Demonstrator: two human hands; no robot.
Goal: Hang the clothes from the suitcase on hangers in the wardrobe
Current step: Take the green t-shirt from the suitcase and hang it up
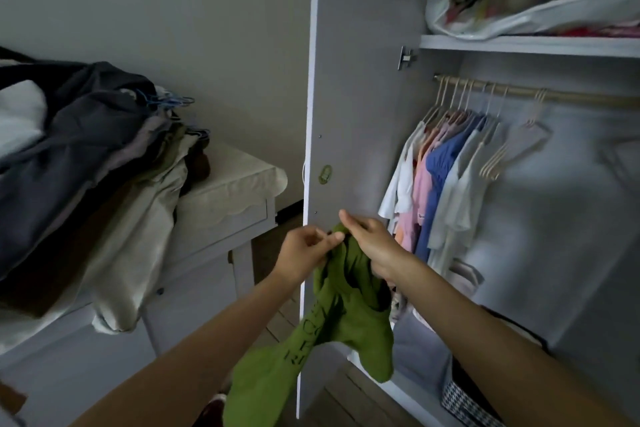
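From the head camera, the person is holding a green shirt (341,315) up in front of the edge of the open wardrobe door (349,97). The left hand (304,248) is pinching the top of the shirt between thumb and fingers, and the right hand (369,239) is gripping the cloth just beside it, fingers curled into the fabric. The rest of the shirt is hanging down between the two forearms, with dark lettering showing on its front.

Inside the wardrobe, a rail (540,94) is carrying a row of hung clothes (440,177) in white, pink and blue at its left end, and a few bare hangers (512,149) are hanging just beside them. Bedding in a plastic bag (519,7) is lying on the shelf (526,45) above the rail.

To the left, a pile of clothes (86,156) with blue hangers (166,102) is resting on a white table (228,191).
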